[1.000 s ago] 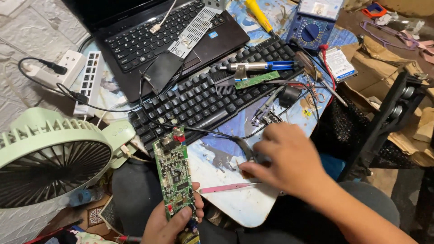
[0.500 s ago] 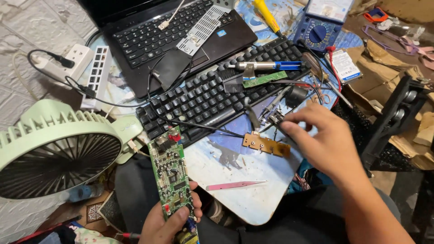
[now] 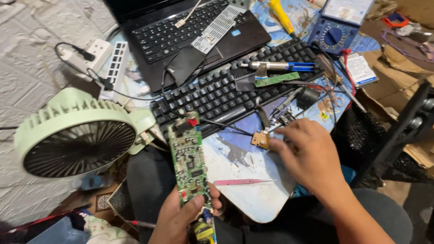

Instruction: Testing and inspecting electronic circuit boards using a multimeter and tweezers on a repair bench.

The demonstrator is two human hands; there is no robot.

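My left hand (image 3: pixel 181 219) grips the near end of a long green circuit board (image 3: pixel 189 162), held upright over my lap with its red connector at the far end. My right hand (image 3: pixel 307 156) rests on the small work board (image 3: pixel 253 199), its fingertips closed on a small tan circuit board (image 3: pixel 259 139) beside a metal tool. A pink pair of tweezers (image 3: pixel 242 182) lies on the work board between my hands. Just beyond them sits a black keyboard (image 3: pixel 226 90).
A pale green fan (image 3: pixel 77 135) stands at the left. A black laptop (image 3: pixel 181 36) lies behind the keyboard, with a white power strip (image 3: pixel 97 54) to its left. A soldering iron (image 3: pixel 275 66) rests on the keyboard. At the back right sits a blue multimeter (image 3: pixel 337 27).
My right hand moved from the near edge of the work board up toward the keyboard and took hold of the small tan board. The green board stayed in my left hand.
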